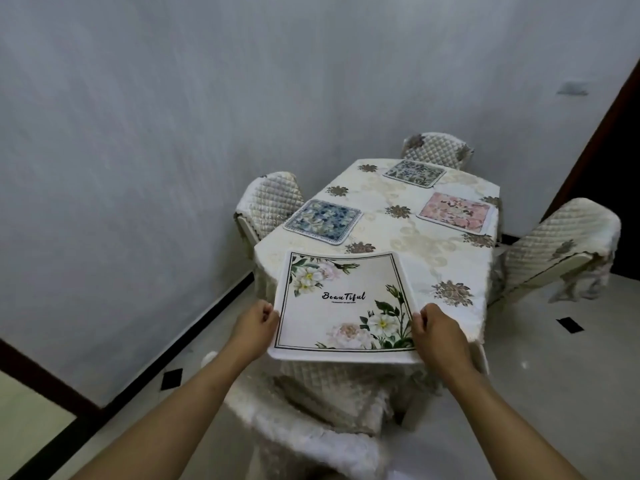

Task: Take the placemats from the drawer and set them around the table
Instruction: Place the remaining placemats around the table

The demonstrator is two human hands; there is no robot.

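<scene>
I hold a white placemat (341, 303) printed with flowers and the word "Beautiful" over the near end of the table (391, 230). My left hand (258, 325) grips its left edge and my right hand (438, 332) grips its right edge. Its near edge overhangs the table end. Three other placemats lie flat on the cream flowered tablecloth: a blue one (322, 220) on the left side, a pink one (456, 212) on the right side, and a grey-green one (414, 172) at the far end.
Quilted cream chairs stand around the table: one at the left (268, 202), one at the far end (438, 148), one at the right (561, 240), and one right below me (304, 410). A grey wall runs close along the left. The drawer is out of view.
</scene>
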